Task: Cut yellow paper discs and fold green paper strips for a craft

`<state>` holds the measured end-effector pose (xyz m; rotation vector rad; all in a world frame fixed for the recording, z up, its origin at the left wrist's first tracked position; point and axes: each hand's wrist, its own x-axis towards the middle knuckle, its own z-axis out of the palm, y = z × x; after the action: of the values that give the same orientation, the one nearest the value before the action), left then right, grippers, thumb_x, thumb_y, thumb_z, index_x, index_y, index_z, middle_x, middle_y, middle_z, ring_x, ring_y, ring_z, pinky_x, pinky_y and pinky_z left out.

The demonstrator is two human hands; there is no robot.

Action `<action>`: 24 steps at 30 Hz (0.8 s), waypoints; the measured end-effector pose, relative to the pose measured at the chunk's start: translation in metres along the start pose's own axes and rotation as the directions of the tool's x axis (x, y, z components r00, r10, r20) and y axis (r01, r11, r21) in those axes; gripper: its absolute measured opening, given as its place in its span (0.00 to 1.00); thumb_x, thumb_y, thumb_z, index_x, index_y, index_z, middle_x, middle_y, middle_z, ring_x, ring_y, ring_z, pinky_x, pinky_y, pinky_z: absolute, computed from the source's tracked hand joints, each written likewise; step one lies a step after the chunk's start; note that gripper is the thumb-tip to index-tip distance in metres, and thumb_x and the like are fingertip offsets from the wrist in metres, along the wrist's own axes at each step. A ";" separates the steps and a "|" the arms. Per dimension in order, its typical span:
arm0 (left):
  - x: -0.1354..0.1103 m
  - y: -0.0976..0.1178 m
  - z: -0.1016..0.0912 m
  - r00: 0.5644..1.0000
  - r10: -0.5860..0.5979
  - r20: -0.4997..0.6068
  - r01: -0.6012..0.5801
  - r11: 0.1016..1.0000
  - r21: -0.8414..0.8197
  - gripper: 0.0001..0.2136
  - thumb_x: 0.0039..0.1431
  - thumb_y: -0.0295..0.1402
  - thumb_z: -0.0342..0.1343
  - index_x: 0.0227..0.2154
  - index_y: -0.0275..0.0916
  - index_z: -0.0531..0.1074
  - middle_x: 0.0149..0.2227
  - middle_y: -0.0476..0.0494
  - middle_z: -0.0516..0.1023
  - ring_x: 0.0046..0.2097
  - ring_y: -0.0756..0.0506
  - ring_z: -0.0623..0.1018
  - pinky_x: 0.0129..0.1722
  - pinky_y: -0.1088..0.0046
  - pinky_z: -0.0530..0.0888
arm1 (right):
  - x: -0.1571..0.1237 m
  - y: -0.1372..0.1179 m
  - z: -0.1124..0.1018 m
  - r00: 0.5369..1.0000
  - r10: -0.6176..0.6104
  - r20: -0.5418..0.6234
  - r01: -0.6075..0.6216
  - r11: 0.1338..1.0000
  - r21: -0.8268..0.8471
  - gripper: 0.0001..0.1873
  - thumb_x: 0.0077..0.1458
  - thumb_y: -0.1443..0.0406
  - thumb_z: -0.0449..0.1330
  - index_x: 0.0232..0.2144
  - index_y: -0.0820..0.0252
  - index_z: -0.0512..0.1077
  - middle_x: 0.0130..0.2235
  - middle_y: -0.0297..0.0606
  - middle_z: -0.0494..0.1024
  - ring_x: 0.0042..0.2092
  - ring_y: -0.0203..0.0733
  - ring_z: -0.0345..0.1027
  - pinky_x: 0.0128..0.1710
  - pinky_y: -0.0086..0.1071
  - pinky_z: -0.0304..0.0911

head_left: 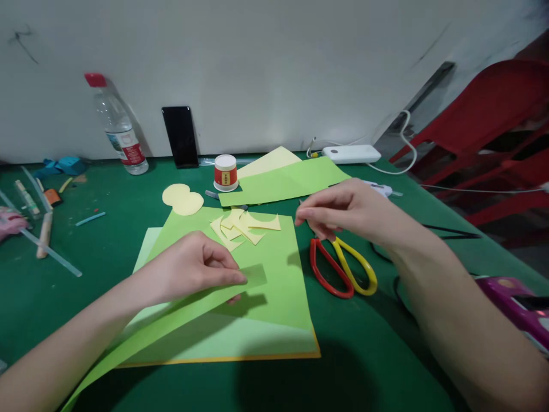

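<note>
My left hand [195,266] is closed in a pinch on a long strip of green paper [171,320] that it lifts off a stack of green sheets [274,286]. My right hand [343,209] hovers above the red and yellow scissors [343,266], fingers drawn together at the tips; I cannot make out anything between them. Pale yellow paper scraps [242,226] lie on the top green sheet between the hands. Two yellow paper circles [183,200] lie just beyond the stack.
A green mat covers the table. At the back stand a water bottle [118,129], a black phone [180,136], a small red and white cup [225,171], more green and yellow sheets [283,177] and a white power bank [351,153]. Glue sticks [43,240] lie left. Red chairs [493,131] stand right.
</note>
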<state>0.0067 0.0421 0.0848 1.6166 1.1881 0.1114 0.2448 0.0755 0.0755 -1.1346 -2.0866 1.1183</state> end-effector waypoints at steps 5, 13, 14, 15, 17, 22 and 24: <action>0.005 0.000 0.006 0.999 0.040 0.015 -0.039 0.998 -0.043 0.09 0.48 0.36 0.57 0.21 0.34 0.74 0.13 0.57 0.54 0.16 0.57 0.49 0.15 0.79 0.46 | -0.001 -0.013 0.024 0.946 -0.149 0.288 0.183 0.979 -0.094 0.11 0.55 0.65 0.52 0.26 0.63 0.72 0.23 0.33 0.73 0.24 0.31 0.62 0.23 0.26 0.56; 0.006 -0.005 0.010 0.990 0.088 0.106 -0.089 0.996 0.004 0.10 0.54 0.35 0.50 0.32 0.36 0.74 0.15 0.56 0.58 0.17 0.56 0.49 0.16 0.79 0.49 | -0.004 -0.015 0.045 0.921 -0.228 0.317 0.302 0.930 -0.210 0.11 0.53 0.70 0.51 0.22 0.64 0.70 0.19 0.30 0.64 0.21 0.29 0.53 0.22 0.27 0.48; 0.006 -0.005 0.011 0.990 0.096 0.107 -0.100 0.995 0.028 0.11 0.55 0.35 0.50 0.33 0.36 0.74 0.15 0.56 0.58 0.18 0.56 0.50 0.16 0.79 0.49 | -0.005 -0.015 0.046 0.918 -0.228 0.323 0.304 0.930 -0.207 0.11 0.53 0.70 0.51 0.22 0.63 0.70 0.18 0.29 0.63 0.21 0.29 0.52 0.22 0.27 0.47; 0.006 -0.006 0.012 0.989 0.110 0.096 -0.116 0.992 0.055 0.11 0.55 0.36 0.49 0.31 0.36 0.74 0.15 0.56 0.57 0.18 0.56 0.50 0.16 0.79 0.49 | -0.005 -0.015 0.047 0.917 -0.227 0.329 0.303 0.932 -0.201 0.10 0.53 0.69 0.52 0.23 0.63 0.70 0.18 0.28 0.61 0.21 0.29 0.51 0.22 0.27 0.47; 0.006 -0.006 0.014 0.986 0.154 0.059 -0.159 0.983 0.092 0.13 0.55 0.37 0.50 0.26 0.34 0.74 0.16 0.55 0.55 0.19 0.56 0.51 0.17 0.79 0.49 | -0.006 -0.015 0.048 0.911 -0.225 0.345 0.298 0.938 -0.178 0.10 0.53 0.67 0.53 0.24 0.63 0.71 0.19 0.29 0.63 0.21 0.29 0.52 0.21 0.26 0.48; 0.004 -0.005 0.013 0.987 0.155 0.036 -0.157 0.986 0.056 0.13 0.53 0.40 0.52 0.25 0.34 0.74 0.15 0.56 0.54 0.18 0.56 0.50 0.16 0.80 0.48 | -0.003 -0.016 0.040 0.907 -0.281 0.312 0.341 0.927 -0.156 0.13 0.54 0.67 0.53 0.22 0.65 0.73 0.20 0.34 0.71 0.22 0.30 0.58 0.23 0.26 0.52; 0.003 -0.004 0.009 0.991 0.131 0.035 -0.132 0.990 0.047 0.13 0.52 0.39 0.53 0.24 0.34 0.74 0.15 0.56 0.55 0.18 0.56 0.50 0.15 0.80 0.49 | -0.001 -0.015 0.031 0.911 -0.296 0.288 0.347 0.926 -0.148 0.13 0.53 0.67 0.54 0.20 0.64 0.72 0.18 0.34 0.71 0.21 0.30 0.59 0.23 0.26 0.53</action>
<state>0.0112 0.0375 0.0766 1.7340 1.0669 0.1412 0.2160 0.0569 0.0721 -0.7098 -2.5237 0.9569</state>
